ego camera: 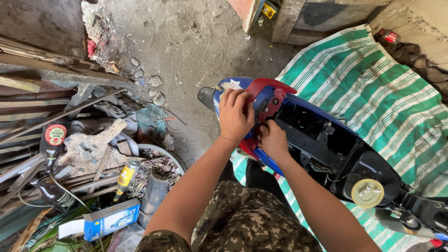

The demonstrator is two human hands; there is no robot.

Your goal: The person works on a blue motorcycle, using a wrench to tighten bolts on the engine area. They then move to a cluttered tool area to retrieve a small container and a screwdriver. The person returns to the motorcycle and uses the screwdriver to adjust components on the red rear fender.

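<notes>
Two bare forearms run up from the bottom edge, over camouflage-patterned trousers (242, 219) at 6 o'clock.

Right hand (273, 139): just past centre, fingers curled tight and pinching at the lower edge of the red grab rail (266, 95). What exactly sits between the fingertips cannot be told; it is too small and shaded.

Left hand (234, 114): immediately at 10 o'clock from the right hand, palm down, fingers wrapped over the rail's left side where it meets the blue tail panel (224, 91). Grasping, not resting flat. The two hands are almost touching.

The scooter body (326, 140) lies from centre toward 4 o'clock. Seat off; black open underseat compartment (310, 126) exposed just at 3 o'clock of the right hand. Round pale cap (367, 192) with a metal centre lies farther along, at 4 o'clock.

Under the scooter: green-and-white striped tarp (373, 79), spread from 1 to 5 o'clock.

Left side, 7 to 9 o'clock: blue-and-white carton (109, 219), yellow-labelled bottle (127, 173), dark glass bottle (52, 140) with a red round label, all among a scrap pile (70, 140) of wood and debris.

Far, 12 o'clock: bare dirt floor (186, 37) with scattered stones; timber posts (280, 18) beyond.
</notes>
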